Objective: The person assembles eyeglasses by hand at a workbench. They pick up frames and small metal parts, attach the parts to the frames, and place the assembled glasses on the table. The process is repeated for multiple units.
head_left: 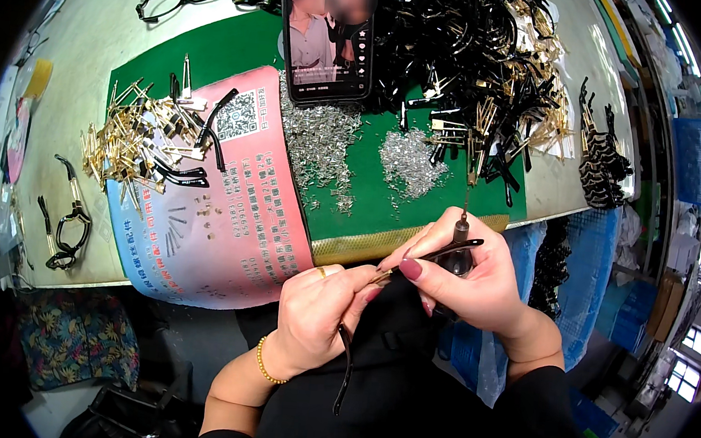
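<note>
In front of my body, my left hand (318, 311) is closed in a pinch on eyeglass parts with gold-coloured metal at the fingertips. A black eyeglass temple (344, 375) hangs down below it, its tip curved. My right hand (477, 282) is wrapped round a dark-handled screwdriver (461, 228), whose thin shaft points away from me. The right thumb and fingers also press on a second black temple tip (457, 246), which sticks out to the right. Both hands' fingertips meet at the metal part; the fingers hide the exact joint.
A phone (324, 89) stands on the green mat (241, 41). Small silver screws or pins (411, 164) lie heaped near it. Gold and black temples (147, 137) cover a pink-and-blue printed sheet (257, 253). A large pile of black frames (447, 37) fills the back; blue crates (580, 278) stand right.
</note>
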Demonstrator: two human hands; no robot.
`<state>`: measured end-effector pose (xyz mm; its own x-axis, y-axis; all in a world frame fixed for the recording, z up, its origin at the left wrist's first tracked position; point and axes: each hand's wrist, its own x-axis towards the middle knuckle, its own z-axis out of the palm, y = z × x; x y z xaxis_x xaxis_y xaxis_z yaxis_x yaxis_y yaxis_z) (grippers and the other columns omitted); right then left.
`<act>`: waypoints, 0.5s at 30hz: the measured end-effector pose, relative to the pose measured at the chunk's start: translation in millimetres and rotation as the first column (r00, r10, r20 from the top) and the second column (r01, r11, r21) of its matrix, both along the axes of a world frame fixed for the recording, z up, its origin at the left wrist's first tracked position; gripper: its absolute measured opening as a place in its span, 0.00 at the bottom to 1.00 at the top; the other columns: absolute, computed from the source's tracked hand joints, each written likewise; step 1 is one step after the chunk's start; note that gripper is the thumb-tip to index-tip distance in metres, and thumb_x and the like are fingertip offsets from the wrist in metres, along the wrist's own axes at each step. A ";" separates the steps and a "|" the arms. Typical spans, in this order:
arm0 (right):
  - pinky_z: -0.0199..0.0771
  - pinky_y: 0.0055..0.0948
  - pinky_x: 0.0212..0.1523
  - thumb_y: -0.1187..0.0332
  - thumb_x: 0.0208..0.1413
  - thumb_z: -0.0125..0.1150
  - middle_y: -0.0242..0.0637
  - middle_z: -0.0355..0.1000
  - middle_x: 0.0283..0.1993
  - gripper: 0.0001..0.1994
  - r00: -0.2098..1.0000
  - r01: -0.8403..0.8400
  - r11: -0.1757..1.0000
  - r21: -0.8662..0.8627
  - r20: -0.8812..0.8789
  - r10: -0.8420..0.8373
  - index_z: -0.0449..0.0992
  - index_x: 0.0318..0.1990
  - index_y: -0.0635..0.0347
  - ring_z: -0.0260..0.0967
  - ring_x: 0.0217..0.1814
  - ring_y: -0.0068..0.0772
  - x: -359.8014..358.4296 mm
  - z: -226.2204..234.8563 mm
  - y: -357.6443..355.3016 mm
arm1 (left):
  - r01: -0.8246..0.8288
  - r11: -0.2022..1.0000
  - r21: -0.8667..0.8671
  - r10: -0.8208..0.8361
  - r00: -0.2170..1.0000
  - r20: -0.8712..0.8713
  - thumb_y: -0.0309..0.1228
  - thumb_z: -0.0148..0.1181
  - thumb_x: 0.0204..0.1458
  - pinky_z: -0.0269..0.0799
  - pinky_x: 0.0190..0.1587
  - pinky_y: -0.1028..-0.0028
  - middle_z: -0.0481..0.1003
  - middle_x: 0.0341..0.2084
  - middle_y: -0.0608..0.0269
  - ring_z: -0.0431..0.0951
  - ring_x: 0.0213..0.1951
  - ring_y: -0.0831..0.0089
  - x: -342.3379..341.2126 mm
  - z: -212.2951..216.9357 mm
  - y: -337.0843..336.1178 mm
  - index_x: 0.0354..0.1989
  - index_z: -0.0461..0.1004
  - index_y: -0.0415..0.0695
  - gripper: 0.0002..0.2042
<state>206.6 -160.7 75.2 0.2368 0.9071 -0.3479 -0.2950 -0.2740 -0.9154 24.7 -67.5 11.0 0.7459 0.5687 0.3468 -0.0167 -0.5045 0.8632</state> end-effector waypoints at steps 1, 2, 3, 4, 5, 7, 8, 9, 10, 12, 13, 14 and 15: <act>0.74 0.19 0.29 0.75 0.62 0.63 0.37 0.78 0.42 0.04 1.000 0.008 1.000 -0.007 0.003 -0.008 0.75 0.42 0.64 0.70 0.32 0.16 -2.3 0.3 -0.2 | -0.007 1.000 0.019 0.007 1.000 -0.014 0.19 0.65 0.51 0.69 0.26 0.69 0.79 0.27 0.60 0.76 0.22 0.65 -0.1 0.7 -1.0 0.41 0.78 0.39 0.09; 0.75 0.21 0.30 0.74 0.62 0.64 0.36 0.78 0.41 0.05 1.000 0.017 1.000 -0.014 0.005 -0.016 0.76 0.42 0.64 0.70 0.33 0.17 -3.6 0.5 -0.9 | 0.001 1.000 0.029 0.000 1.000 -0.016 0.20 0.65 0.51 0.69 0.26 0.69 0.79 0.27 0.60 0.76 0.22 0.64 0.7 0.1 -0.3 0.41 0.78 0.39 0.09; 0.75 0.22 0.32 0.74 0.62 0.65 0.36 0.77 0.41 0.05 0.987 -0.031 0.999 0.044 0.158 0.024 0.76 0.42 0.65 0.71 0.33 0.19 -2.5 -3.6 -4.1 | 0.014 0.999 0.029 -0.013 1.000 -0.016 0.20 0.64 0.52 0.69 0.27 0.69 0.79 0.26 0.60 0.76 0.22 0.64 2.0 -1.9 -0.1 0.42 0.78 0.39 0.09; 0.75 0.24 0.34 0.74 0.61 0.65 0.37 0.77 0.41 0.06 0.949 -0.088 0.992 0.092 0.310 0.056 0.76 0.42 0.65 0.71 0.32 0.21 1.4 -12.0 -6.0 | 0.027 0.999 0.029 -0.026 1.000 -0.017 0.20 0.64 0.52 0.69 0.27 0.68 0.79 0.26 0.60 0.76 0.23 0.63 3.8 -3.3 0.7 0.42 0.78 0.40 0.09; 0.75 0.26 0.36 0.74 0.60 0.66 0.37 0.77 0.41 0.06 0.887 -0.152 0.980 0.128 0.454 0.078 0.76 0.42 0.66 0.72 0.32 0.23 6.3 -16.8 -6.1 | 0.064 0.998 0.017 -0.062 0.995 -0.081 0.19 0.63 0.53 0.71 0.28 0.67 0.78 0.28 0.58 0.76 0.24 0.62 5.5 0.7 2.7 0.43 0.77 0.40 0.10; 0.75 0.33 0.40 0.68 0.62 0.63 0.43 0.73 0.43 0.11 0.689 -0.298 0.953 -0.057 0.678 0.256 0.72 0.47 0.64 0.74 0.37 0.39 19.6 -10.8 -5.9 | 0.105 0.992 -0.064 -0.116 0.970 -0.212 0.18 0.61 0.54 0.73 0.30 0.66 0.78 0.30 0.57 0.78 0.27 0.61 2.0 6.8 3.4 0.44 0.76 0.40 0.10; 0.75 0.35 0.40 0.68 0.63 0.61 0.44 0.71 0.43 0.13 0.643 -0.256 0.941 -0.221 0.688 0.336 0.69 0.50 0.62 0.75 0.39 0.41 21.7 -1.8 -6.5 | 0.071 0.988 -0.134 -0.101 0.968 -0.230 0.19 0.60 0.57 0.74 0.33 0.65 0.77 0.30 0.55 0.79 0.29 0.60 -2.3 3.8 1.6 0.45 0.75 0.38 0.09; 0.75 0.36 0.40 0.68 0.63 0.59 0.44 0.70 0.44 0.14 0.598 -0.200 0.904 -0.377 0.684 0.418 0.67 0.53 0.60 0.75 0.41 0.44 25.0 8.6 -6.8 | 0.033 0.980 -0.194 -0.079 0.969 -0.232 0.21 0.56 0.62 0.76 0.37 0.67 0.78 0.30 0.55 0.81 0.31 0.61 -7.0 1.1 2.5 0.47 0.73 0.37 0.07; 0.74 0.42 0.38 0.69 0.63 0.57 0.46 0.69 0.46 0.17 0.463 -0.262 0.881 -0.394 0.749 0.473 0.62 0.56 0.58 0.76 0.40 0.48 34.3 1.1 -12.2 | -0.028 0.959 -0.283 -0.051 0.962 -0.268 0.22 0.54 0.64 0.77 0.39 0.68 0.80 0.32 0.55 0.82 0.33 0.62 -10.2 2.9 5.5 0.48 0.72 0.37 0.07; 0.75 0.41 0.32 0.70 0.61 0.58 0.42 0.66 0.43 0.16 0.187 -0.295 0.868 -0.399 0.867 0.462 0.66 0.56 0.56 0.75 0.36 0.45 37.6 -1.0 -9.4 | -0.136 0.859 -0.493 -0.001 0.964 -0.267 0.25 0.48 0.69 0.77 0.45 0.70 0.83 0.38 0.53 0.84 0.39 0.65 -11.2 1.0 4.7 0.51 0.68 0.36 0.07; 0.75 0.39 0.30 0.70 0.61 0.58 0.41 0.65 0.41 0.17 0.100 -0.311 0.858 -0.408 0.884 0.456 0.68 0.57 0.54 0.75 0.35 0.42 38.0 -2.0 -8.0 | -0.133 0.868 -0.478 0.010 0.968 -0.252 0.24 0.48 0.69 0.78 0.41 0.73 0.83 0.41 0.52 0.82 0.33 0.72 -8.2 1.3 5.1 0.52 0.67 0.36 0.08; 0.75 0.38 0.29 0.70 0.60 0.59 0.41 0.65 0.40 0.18 0.077 -0.303 0.856 -0.418 0.885 0.459 0.69 0.58 0.51 0.75 0.35 0.41 38.2 -4.2 -7.7 | -0.126 0.868 -0.480 0.011 0.972 -0.235 0.25 0.46 0.69 0.71 0.32 0.79 0.81 0.45 0.51 0.73 0.26 0.79 -6.0 0.3 3.0 0.53 0.66 0.37 0.08; 0.75 0.37 0.28 0.70 0.60 0.59 0.40 0.65 0.39 0.19 0.053 -0.301 0.854 -0.425 0.887 0.459 0.70 0.59 0.49 0.75 0.34 0.40 38.7 -7.2 -6.3 | -0.123 0.869 -0.479 0.018 0.976 -0.219 0.25 0.43 0.70 0.65 0.23 0.84 0.80 0.50 0.50 0.64 0.19 0.87 -3.8 -0.5 1.1 0.55 0.64 0.39 0.09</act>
